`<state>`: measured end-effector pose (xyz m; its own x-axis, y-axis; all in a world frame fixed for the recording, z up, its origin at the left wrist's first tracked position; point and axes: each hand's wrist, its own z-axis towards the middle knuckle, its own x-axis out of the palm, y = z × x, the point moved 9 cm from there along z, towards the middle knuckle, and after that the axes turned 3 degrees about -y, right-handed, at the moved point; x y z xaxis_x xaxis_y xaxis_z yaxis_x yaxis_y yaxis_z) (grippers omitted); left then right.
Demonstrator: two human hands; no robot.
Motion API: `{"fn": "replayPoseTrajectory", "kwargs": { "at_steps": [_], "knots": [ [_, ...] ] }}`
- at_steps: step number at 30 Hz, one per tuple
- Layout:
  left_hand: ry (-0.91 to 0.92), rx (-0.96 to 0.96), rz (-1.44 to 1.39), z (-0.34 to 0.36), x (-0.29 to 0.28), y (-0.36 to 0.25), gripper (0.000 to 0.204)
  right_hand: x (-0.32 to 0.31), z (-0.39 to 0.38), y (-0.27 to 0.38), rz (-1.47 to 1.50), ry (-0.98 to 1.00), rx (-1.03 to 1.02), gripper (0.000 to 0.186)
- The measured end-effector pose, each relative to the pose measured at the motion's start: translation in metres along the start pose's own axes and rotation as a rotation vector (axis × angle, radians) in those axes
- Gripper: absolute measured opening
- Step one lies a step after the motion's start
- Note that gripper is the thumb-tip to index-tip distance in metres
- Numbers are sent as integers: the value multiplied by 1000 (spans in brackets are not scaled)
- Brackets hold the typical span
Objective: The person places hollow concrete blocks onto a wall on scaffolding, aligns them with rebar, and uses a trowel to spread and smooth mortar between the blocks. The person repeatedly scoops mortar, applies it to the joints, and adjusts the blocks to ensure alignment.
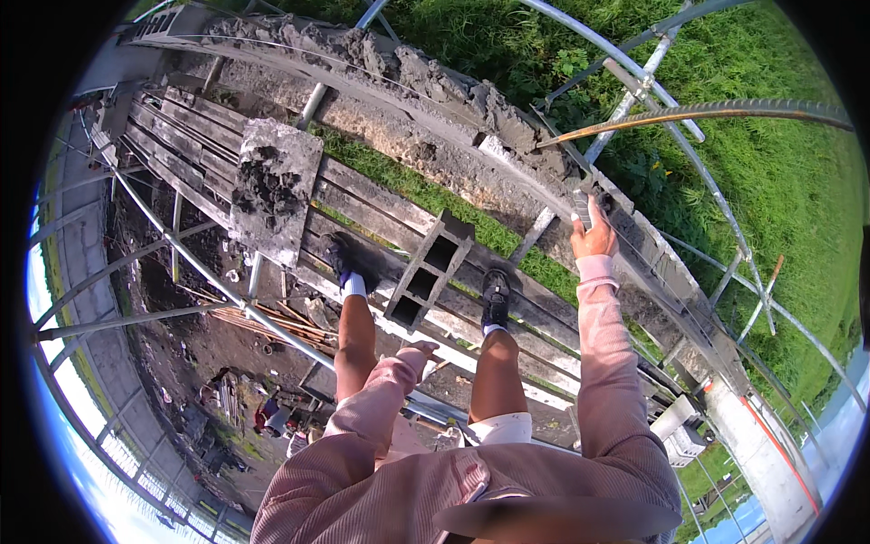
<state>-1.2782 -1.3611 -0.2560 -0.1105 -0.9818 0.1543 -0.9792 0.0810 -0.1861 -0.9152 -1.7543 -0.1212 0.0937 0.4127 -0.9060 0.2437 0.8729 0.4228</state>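
Out over the block wall (507, 186), my right hand (594, 238) is closed around a narrow grey tool that looks like a trowel (582, 207). Its far end sits against the mortar on the wall top, and the blade is hard to make out. Lumpy wet mortar (426, 82) runs along the wall's top to the left. My left hand (420, 348) hangs low before my body, loosely open, with nothing visible in it. Between my feet a hollow concrete block (430, 270) stands on the planks, its hollows facing up.
A mortar board (276, 186) with a dark heap lies left on the plank platform (372, 195). A rusty rebar (698, 112) rises from the wall and bends right. Scaffold pipes (702, 168) cross beyond the wall and along the platform's left side. Gaps between planks show grass below.
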Motion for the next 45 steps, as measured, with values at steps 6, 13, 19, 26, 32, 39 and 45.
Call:
{"fn": "replayPoseTrajectory", "kwargs": {
  "at_steps": [6, 13, 19, 26, 32, 39, 45],
  "knots": [
    [2, -53, -43, 0, -5, 5, 37, -36, -160, -20, -216, -8, 329, 59],
    [71, 17, -398, 86, -9, 23, 30, 59, -187, 160, -120, 488, -94, 49],
    [262, 130, -943, 157, 36, 2, 28, 402, -54, 463, -187, 733, -501, 58],
    [378, 50, -2093, 175, 95, -29, 29, 662, 25, 782, -549, 546, -921, 46],
    [394, -324, -3388, 108, 77, -126, 31, 711, -25, 762, -805, 783, -1217, 36],
    [665, 434, -2866, 96, 22, -154, 21, 619, 17, 707, -845, 857, -1125, 38],
    [357, 815, -2606, 117, 84, -124, 21, 647, -8, 697, -573, 706, -770, 31]
  ]
}}
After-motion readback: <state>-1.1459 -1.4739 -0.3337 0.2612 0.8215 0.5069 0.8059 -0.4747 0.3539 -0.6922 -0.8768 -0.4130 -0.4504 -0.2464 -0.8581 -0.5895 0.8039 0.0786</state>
